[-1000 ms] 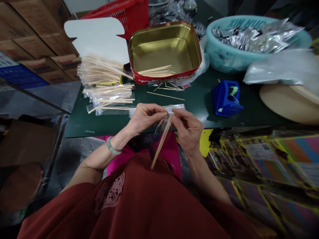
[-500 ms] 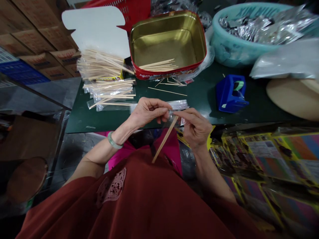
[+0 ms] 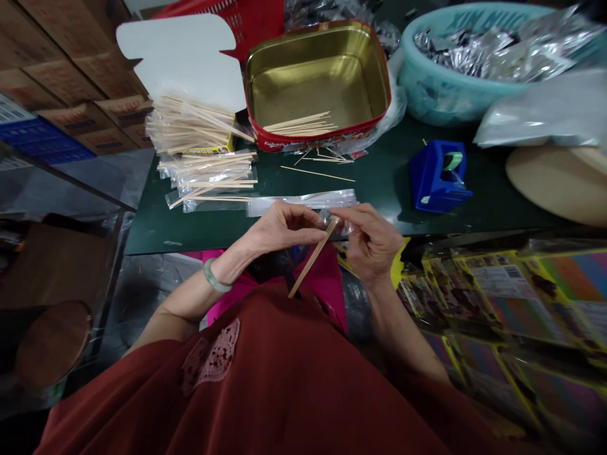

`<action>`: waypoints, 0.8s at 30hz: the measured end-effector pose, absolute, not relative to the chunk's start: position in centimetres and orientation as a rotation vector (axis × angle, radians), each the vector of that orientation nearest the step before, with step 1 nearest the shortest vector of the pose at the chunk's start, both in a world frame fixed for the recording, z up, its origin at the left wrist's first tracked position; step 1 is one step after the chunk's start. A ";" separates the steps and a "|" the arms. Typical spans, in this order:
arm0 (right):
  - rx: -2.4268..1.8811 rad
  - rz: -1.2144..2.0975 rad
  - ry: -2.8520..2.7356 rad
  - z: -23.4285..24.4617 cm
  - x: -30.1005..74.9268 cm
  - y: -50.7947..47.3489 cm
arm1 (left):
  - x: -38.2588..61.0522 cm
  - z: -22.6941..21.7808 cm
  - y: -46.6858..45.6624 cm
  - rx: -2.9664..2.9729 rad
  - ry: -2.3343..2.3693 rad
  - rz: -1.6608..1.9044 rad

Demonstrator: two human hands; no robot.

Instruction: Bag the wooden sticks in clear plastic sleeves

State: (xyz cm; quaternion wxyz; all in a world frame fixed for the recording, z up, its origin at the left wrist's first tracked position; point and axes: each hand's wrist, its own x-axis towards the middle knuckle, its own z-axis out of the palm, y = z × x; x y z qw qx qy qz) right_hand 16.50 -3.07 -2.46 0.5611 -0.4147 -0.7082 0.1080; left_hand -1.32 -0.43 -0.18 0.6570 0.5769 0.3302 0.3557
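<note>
Thin wooden sticks (image 3: 310,264) slant down from between my hands toward my lap, inside or against a clear plastic bag whose edges are hard to make out. My right hand (image 3: 374,245) pinches the bundle's upper end together with crinkled clear plastic. The thumb and fingers of my left hand (image 3: 281,229) close around the sticks just below that; whether they grip sticks or only film is unclear. Flat clear bags (image 3: 303,201) lie on the green table beyond my hands. To the left, bagged sticks (image 3: 208,177) are piled up.
A red-rimmed gold tin (image 3: 317,79) holds loose sticks, with a few more in front of it. A blue tape dispenser (image 3: 434,180) stands right of it. A turquoise basin (image 3: 441,101) holds silvery packets. A white-lidded box (image 3: 183,60) stands back left.
My left hand has moved down a little, its thumb now lying along the sticks below my right fingertips. The sticks have shifted slightly upward; my right hand stays nearly in place.
</note>
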 end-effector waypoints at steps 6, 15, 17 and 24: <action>-0.929 0.224 -1.677 -2.5 16.5 -2.8 | -0.8 -0.4 -0.6 1.359 0.816 0.865; -0.862 0.289 -1.693 -2.8 16.6 -2.4 | -1.3 -1.4 0.0 1.241 0.751 0.865; -0.862 0.285 -1.700 -2.8 16.6 -2.3 | -1.2 -1.3 0.0 1.231 0.752 0.875; -0.852 0.309 -1.770 -2.7 16.9 -2.3 | -1.3 -0.9 0.0 1.243 0.738 0.906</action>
